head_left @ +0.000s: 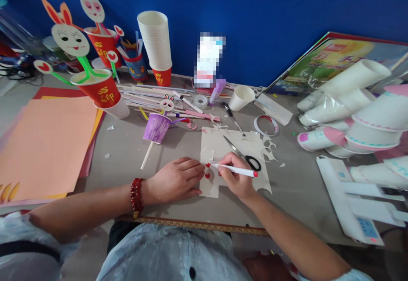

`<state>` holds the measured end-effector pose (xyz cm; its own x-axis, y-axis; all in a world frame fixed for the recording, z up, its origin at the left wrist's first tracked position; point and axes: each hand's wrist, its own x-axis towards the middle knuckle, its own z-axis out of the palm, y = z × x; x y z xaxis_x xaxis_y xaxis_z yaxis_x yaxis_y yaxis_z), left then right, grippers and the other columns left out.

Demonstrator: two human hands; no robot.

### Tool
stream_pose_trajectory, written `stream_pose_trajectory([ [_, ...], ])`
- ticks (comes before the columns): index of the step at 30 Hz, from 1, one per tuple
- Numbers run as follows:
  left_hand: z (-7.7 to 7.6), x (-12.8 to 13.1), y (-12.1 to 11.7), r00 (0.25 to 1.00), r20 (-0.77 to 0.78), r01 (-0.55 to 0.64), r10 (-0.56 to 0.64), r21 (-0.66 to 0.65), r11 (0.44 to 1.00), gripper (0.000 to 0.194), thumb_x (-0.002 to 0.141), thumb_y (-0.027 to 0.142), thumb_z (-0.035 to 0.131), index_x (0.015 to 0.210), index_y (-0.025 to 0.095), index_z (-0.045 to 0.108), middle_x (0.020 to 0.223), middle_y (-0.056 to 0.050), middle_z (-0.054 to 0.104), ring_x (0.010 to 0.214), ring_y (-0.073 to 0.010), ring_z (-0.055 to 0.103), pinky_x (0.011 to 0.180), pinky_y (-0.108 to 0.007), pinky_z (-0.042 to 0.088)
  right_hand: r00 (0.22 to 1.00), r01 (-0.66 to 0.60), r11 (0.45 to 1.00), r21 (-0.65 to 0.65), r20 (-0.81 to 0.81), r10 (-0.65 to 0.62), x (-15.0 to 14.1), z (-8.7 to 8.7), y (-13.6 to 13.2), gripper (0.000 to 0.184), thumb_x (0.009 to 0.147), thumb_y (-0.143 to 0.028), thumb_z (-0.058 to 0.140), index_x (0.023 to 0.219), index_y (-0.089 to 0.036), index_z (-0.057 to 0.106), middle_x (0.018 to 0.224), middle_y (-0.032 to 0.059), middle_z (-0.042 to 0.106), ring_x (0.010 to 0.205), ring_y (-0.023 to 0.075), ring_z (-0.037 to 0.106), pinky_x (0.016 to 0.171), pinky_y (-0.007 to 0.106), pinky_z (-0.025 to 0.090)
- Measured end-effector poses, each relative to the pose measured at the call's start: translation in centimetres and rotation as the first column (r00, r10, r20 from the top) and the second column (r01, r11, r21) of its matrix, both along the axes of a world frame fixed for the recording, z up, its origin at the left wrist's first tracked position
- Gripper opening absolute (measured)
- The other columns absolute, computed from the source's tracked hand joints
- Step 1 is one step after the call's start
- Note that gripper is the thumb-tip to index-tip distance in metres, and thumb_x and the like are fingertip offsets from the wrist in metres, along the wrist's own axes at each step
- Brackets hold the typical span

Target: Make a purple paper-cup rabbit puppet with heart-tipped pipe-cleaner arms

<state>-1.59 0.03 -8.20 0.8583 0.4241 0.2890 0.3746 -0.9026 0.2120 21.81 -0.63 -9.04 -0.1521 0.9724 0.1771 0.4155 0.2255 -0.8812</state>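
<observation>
My right hand (pixel 236 178) is closed around a white marker with a red end (pixel 242 171). The marker's tip meets the white paper (pixel 210 189) beside two small red hearts (pixel 208 175), one above the other. Flat on the paper's left edge lies my left hand (pixel 178 179), fingers stretched out and close to the hearts. A pair of scissors with black handles (pixel 252 162) rests on the paper just above my right hand. Left of the paper, a small purple cup (pixel 157 128) with a rabbit face sits on a stick.
Red cups with rabbit heads (pixel 98 89) stand at the left, near stacked coloured paper (pixel 47 145). Behind are a tall stack of paper cups (pixel 156 43) and many loose sticks (pixel 153 96). A tape roll (pixel 266 125), paper scraps and a white power strip (pixel 347 200) lie to the right.
</observation>
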Motion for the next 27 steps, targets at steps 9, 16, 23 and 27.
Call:
stream_pose_trajectory([
  [9,0.11,0.01,-0.01,1.0,-0.006,-0.004,0.004,-0.006,1.0,0.041,0.097,0.04,0.051,0.121,0.009,0.062,0.126,-0.013,0.067,0.116,-0.0265,0.059,0.101,-0.04,0.048,0.999,0.017,1.0,-0.021,-0.027,-0.018,0.12,-0.13,0.15,0.012,0.084,-0.019,0.056,0.073,-0.022,0.052,0.057,-0.0049,0.051,0.049,0.0118,0.046,0.048,0.024,0.036],
  [16,-0.05,0.03,0.03,1.0,-0.001,-0.003,0.003,-0.046,0.999,0.039,0.096,0.039,0.051,0.121,0.01,0.062,0.126,-0.014,0.067,0.117,-0.0265,0.059,0.101,-0.041,0.049,0.999,0.041,0.999,-0.032,-0.021,-0.042,-0.09,0.26,0.18,0.012,0.086,-0.023,0.057,0.074,-0.021,0.054,0.058,-0.0036,0.054,0.049,0.0122,0.048,0.047,0.024,0.036],
  [23,-0.23,0.0,0.03,1.0,0.0,-0.009,0.01,-0.062,0.998,0.04,0.097,0.039,0.051,0.123,0.01,0.061,0.127,-0.014,0.066,0.118,-0.0268,0.058,0.102,-0.041,0.048,0.999,0.04,0.999,-0.034,-0.029,-0.041,-0.1,0.52,0.26,0.012,0.085,-0.023,0.057,0.073,-0.021,0.054,0.058,-0.0035,0.054,0.048,0.012,0.048,0.047,0.024,0.036],
  [27,-0.23,-0.05,-0.01,1.0,-0.005,-0.007,0.007,-0.064,0.998,0.041,0.097,0.039,0.05,0.125,0.011,0.06,0.128,-0.013,0.065,0.119,-0.027,0.058,0.102,-0.041,0.048,0.999,0.026,0.999,-0.042,-0.039,-0.028,0.0,0.31,0.26,0.012,0.085,-0.023,0.058,0.074,-0.021,0.054,0.057,-0.0042,0.053,0.048,0.0118,0.047,0.046,0.024,0.035],
])
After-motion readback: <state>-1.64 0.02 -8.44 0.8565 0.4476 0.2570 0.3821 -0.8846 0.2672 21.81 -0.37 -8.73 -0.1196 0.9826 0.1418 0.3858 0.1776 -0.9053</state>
